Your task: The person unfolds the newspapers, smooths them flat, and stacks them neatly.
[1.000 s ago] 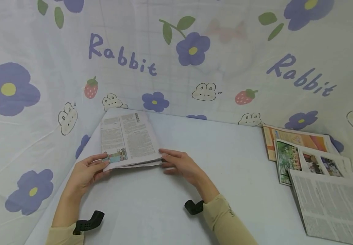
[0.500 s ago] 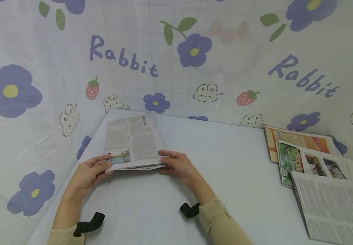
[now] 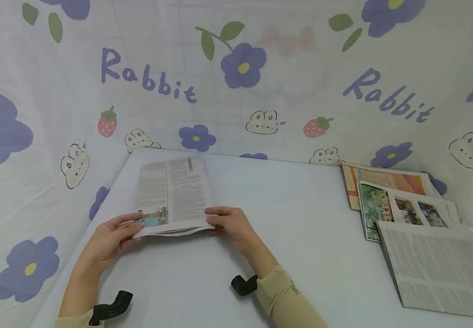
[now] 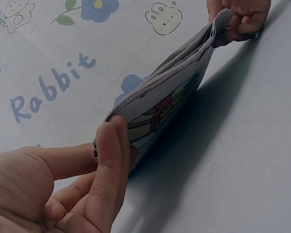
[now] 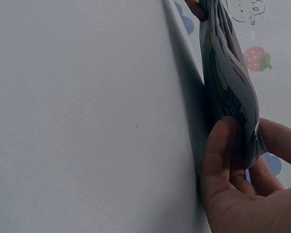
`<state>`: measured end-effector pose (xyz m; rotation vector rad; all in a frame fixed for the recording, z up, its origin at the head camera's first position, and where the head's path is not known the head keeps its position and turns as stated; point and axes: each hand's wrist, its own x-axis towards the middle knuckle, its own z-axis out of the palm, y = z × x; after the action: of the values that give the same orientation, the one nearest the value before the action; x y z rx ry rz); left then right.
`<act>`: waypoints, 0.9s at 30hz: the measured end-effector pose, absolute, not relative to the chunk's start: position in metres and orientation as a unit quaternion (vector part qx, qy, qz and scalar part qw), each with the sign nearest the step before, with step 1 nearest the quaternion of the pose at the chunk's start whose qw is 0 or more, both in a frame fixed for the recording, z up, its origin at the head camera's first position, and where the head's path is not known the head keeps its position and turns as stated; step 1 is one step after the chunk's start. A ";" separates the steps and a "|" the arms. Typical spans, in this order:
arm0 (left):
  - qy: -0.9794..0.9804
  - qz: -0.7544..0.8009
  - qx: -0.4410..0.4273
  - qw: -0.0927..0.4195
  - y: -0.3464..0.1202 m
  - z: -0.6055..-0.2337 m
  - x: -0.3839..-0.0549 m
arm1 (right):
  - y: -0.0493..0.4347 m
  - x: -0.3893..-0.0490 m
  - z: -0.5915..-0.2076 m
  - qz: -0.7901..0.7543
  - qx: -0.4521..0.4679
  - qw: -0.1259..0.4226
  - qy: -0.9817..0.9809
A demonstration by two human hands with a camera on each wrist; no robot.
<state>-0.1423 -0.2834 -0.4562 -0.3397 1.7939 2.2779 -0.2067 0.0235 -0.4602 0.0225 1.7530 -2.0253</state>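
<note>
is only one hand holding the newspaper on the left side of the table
No, the left hand and the right hand both pinch the newspaper along its near edge.

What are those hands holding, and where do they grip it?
A folded, printed grey-white newspaper, pinched near its two closest corners: the left hand at one, the right hand at the other.

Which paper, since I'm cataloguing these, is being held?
The newspaper with a coloured drawing at its lower left; the other three papers lie overlapping at right, unheld.
</note>
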 end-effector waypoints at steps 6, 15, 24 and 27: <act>0.616 0.769 -0.120 0.119 -0.283 -0.458 -0.141 | 0.026 -0.201 -0.461 -0.734 0.022 0.233 0.638; 0.628 0.759 -0.091 0.144 -0.280 -0.461 -0.140 | 0.036 -0.189 -0.458 -0.732 0.027 0.222 0.644; 0.660 0.731 -0.068 0.158 -0.265 -0.458 -0.140 | 0.057 -0.178 -0.458 -0.719 0.015 0.204 0.665; 0.670 0.722 -0.057 0.163 -0.258 -0.458 -0.141 | 0.066 -0.174 -0.459 -0.710 0.016 0.201 0.675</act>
<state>-0.1410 -0.2582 -0.4584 -0.1624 1.9113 2.0589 -0.1741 0.0663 -0.4588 0.0434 1.8849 -1.9843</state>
